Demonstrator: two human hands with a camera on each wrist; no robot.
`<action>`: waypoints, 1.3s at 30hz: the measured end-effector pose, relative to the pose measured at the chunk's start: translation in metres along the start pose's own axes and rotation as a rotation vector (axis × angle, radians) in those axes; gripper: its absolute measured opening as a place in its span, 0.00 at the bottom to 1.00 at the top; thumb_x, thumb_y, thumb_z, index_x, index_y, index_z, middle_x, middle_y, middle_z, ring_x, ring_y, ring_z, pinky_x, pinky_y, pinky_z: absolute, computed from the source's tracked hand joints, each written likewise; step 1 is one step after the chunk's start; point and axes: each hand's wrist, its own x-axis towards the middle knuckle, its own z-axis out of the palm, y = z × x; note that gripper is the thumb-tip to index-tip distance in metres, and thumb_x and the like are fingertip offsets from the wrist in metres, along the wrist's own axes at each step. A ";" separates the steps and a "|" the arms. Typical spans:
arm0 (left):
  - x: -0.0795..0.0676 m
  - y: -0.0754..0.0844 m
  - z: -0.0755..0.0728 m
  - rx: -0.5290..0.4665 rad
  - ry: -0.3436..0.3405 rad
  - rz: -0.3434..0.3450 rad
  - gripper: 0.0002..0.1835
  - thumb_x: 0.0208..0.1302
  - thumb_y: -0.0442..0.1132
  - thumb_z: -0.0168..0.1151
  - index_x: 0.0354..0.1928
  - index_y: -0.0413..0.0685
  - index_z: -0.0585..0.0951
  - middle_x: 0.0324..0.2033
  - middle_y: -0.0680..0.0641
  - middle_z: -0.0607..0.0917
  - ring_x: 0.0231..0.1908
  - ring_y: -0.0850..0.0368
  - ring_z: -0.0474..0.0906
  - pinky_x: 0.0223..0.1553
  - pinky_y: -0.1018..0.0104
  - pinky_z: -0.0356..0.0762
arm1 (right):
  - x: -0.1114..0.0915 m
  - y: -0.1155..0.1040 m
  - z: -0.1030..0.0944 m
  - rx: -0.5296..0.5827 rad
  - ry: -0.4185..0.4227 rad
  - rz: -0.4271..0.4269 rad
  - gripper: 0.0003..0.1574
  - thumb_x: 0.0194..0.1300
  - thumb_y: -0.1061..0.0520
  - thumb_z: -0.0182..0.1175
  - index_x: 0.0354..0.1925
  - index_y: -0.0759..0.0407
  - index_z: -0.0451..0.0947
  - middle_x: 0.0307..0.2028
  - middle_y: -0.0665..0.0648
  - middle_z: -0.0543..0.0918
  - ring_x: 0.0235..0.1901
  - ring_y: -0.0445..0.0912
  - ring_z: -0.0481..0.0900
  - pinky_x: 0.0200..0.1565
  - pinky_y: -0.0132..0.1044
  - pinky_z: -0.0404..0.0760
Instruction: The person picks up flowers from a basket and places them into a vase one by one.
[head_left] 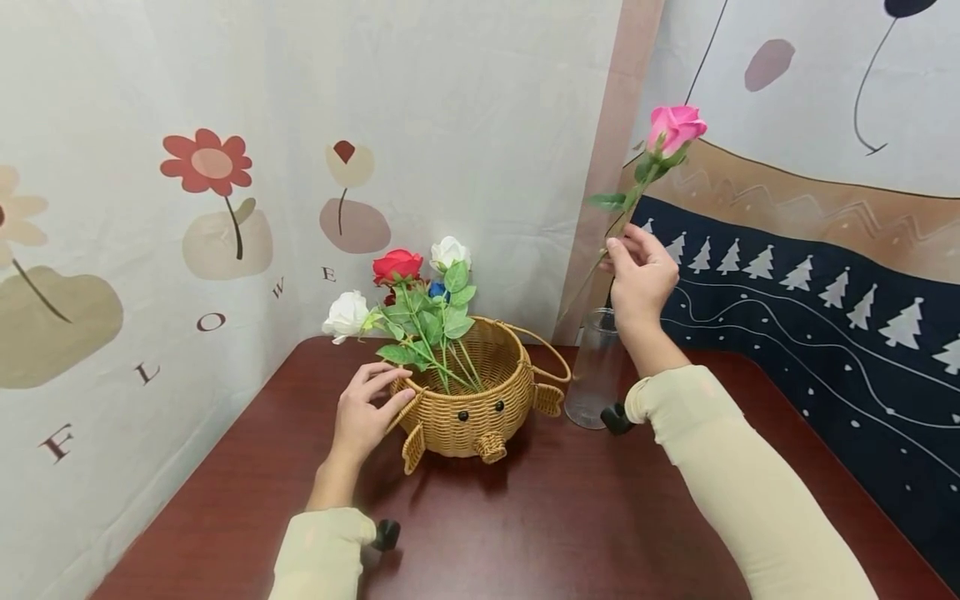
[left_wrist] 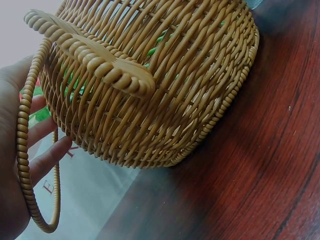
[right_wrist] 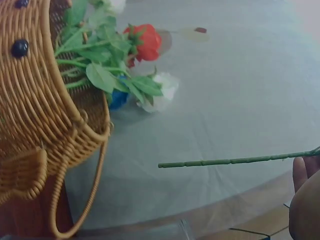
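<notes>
My right hand (head_left: 642,275) pinches the green stem of a pink rose (head_left: 677,131), raised with its bloom up. The bare stem (right_wrist: 220,162) slants down left, its lower end free in the right wrist view. Below that hand stands a clear glass vase (head_left: 592,379). My left hand (head_left: 363,408) rests on the left rim of a wicker basket (head_left: 457,425) with an animal face. In the left wrist view its fingers (left_wrist: 47,159) lie fairly straight against the weave, beside the loop handle (left_wrist: 24,135). A red rose (head_left: 397,265), white roses (head_left: 347,316) and a blue bloom (head_left: 438,289) lean in the basket.
The basket and vase stand close together on a dark red wooden table (head_left: 525,517). Printed cloth (head_left: 465,100) hangs behind and to the left, and a dark tree-patterned cloth (head_left: 825,350) on the right. The basket's other handle (head_left: 551,375) sticks out toward the vase.
</notes>
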 end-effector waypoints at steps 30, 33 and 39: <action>0.004 0.004 0.000 0.007 -0.006 0.017 0.14 0.46 0.47 0.66 0.37 0.55 0.82 0.40 0.57 0.74 0.41 0.61 0.70 0.36 0.75 0.73 | 0.013 0.023 -0.036 -0.453 0.027 -0.137 0.13 0.53 0.55 0.60 0.40 0.51 0.79 0.29 0.51 0.81 0.24 0.38 0.76 0.29 0.24 0.76; 0.003 0.003 0.000 0.003 -0.005 0.015 0.14 0.46 0.46 0.66 0.37 0.55 0.82 0.40 0.57 0.74 0.41 0.61 0.71 0.36 0.74 0.74 | 0.009 0.031 -0.039 -0.478 0.020 -0.128 0.12 0.53 0.56 0.60 0.40 0.52 0.79 0.29 0.51 0.81 0.24 0.38 0.76 0.28 0.24 0.76; 0.000 0.002 -0.001 -0.010 0.001 0.004 0.13 0.45 0.46 0.66 0.37 0.57 0.82 0.40 0.57 0.74 0.41 0.61 0.70 0.35 0.63 0.76 | 0.001 0.041 -0.043 -0.534 0.015 -0.132 0.12 0.53 0.54 0.60 0.39 0.52 0.80 0.29 0.50 0.81 0.25 0.37 0.74 0.28 0.23 0.74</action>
